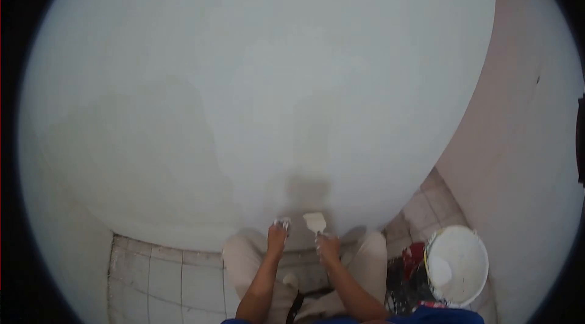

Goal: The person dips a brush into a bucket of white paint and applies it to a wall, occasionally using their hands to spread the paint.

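Note:
My right hand (328,247) grips a putty knife (315,221) by its handle, its pale blade pointing up towards the wall and covered in a whitish paste. Left of it, my left hand (277,238) is closed, with white smears around the fingers; what it holds, if anything, I cannot make out. Both hands are low, between my knees and close to the white wall (274,110). Darker, damp-looking patches show on this wall, one of them just above the knife.
To the right stands a white bucket (478,275) with whitish material inside. Beside it are a red item (414,256) and dark, paint-spattered things. A pinkish side wall (512,141) rises on the right. Tiled floor (164,272) shows at the left.

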`<action>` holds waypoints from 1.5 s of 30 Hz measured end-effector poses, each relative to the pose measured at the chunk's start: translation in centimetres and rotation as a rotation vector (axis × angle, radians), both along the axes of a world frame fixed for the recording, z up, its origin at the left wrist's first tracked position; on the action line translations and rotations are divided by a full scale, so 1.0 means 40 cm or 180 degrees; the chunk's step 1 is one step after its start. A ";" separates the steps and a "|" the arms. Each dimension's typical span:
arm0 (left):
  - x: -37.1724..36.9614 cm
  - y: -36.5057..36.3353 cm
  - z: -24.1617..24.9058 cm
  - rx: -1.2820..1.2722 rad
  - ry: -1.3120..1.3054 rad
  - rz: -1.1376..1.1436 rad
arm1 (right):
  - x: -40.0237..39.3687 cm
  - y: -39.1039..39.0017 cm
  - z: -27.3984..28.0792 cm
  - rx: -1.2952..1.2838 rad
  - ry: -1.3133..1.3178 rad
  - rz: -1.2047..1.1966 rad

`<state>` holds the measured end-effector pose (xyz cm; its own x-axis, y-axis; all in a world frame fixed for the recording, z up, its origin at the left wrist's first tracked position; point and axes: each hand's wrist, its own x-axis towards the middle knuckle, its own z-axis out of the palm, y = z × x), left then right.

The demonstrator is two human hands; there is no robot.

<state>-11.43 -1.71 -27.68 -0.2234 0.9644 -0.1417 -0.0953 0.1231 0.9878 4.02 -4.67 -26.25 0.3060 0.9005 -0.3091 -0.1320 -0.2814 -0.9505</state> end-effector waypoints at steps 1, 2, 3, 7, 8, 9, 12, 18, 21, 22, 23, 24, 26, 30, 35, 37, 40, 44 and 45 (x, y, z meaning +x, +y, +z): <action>-0.008 0.009 -0.030 0.0018 0.0076 0.0029 | 0.010 -0.013 -0.041 -0.0083 0.0061 -0.0135; -0.014 0.004 -0.048 -0.0004 0.0156 0.0048 | 0.019 -0.021 -0.023 -0.0320 -0.0173 -0.0124; -0.001 -0.005 -0.032 0.0120 -0.0209 0.0149 | 0.037 0.014 -0.104 -0.0414 -0.0138 -0.0049; -0.019 -0.022 -0.026 -0.0133 -0.0245 -0.0115 | 0.046 0.068 0.057 0.0005 0.0487 -0.0118; -0.019 -0.033 -0.002 -0.0109 -0.0190 -0.0123 | 0.045 0.057 0.119 0.0411 0.0828 0.0024; -0.020 -0.036 0.002 -0.0203 -0.0276 -0.0109 | 0.040 0.047 0.182 0.0431 0.0846 0.0061; -0.016 -0.028 0.002 -0.0186 -0.0497 -0.0132 | 0.034 0.030 0.369 0.0790 0.1109 0.0143; -0.011 -0.029 0.010 -0.0093 -0.0481 -0.0121 | 0.027 0.001 0.751 0.2189 0.0974 0.0270; -0.019 -0.021 -0.040 0.0151 -0.0398 0.0026 | 0.011 0.010 0.849 0.2568 0.0735 -0.0031; -0.003 -0.026 -0.024 0.0465 -0.0693 0.0100 | 0.006 0.007 0.879 0.2681 0.0675 -0.0150; -0.008 -0.006 -0.030 0.0195 -0.0407 0.0116 | 0.010 0.031 0.861 0.2816 0.0691 -0.0018; -0.001 -0.005 -0.003 -0.0054 -0.0346 0.0174 | 0.006 0.051 0.841 0.2746 0.0741 0.0056; -0.006 -0.012 0.005 -0.0108 -0.0343 0.0002 | -0.003 0.094 0.755 0.2619 0.0577 0.0078; -0.001 -0.009 0.013 -0.0228 -0.0342 -0.0168 | -0.016 0.083 0.543 0.1909 0.0541 0.0042; -0.004 -0.008 -0.018 -0.0060 -0.0344 -0.0241 | -0.025 0.022 0.229 0.0939 0.0409 0.0084; -0.001 -0.017 -0.006 -0.0028 -0.0449 -0.0219 | -0.020 0.018 0.078 0.0552 0.0103 0.0055; -0.001 -0.019 0.016 -0.0096 -0.0579 -0.0141 | -0.009 0.011 0.024 0.0178 -0.0022 0.0065; -0.007 -0.011 0.002 -0.0146 -0.0380 -0.0148 | 0.018 0.027 0.005 -0.0037 -0.0314 0.0215; -0.006 -0.014 0.000 -0.0164 -0.0273 -0.0174 | 0.022 0.031 -0.006 -0.0088 -0.0160 0.0192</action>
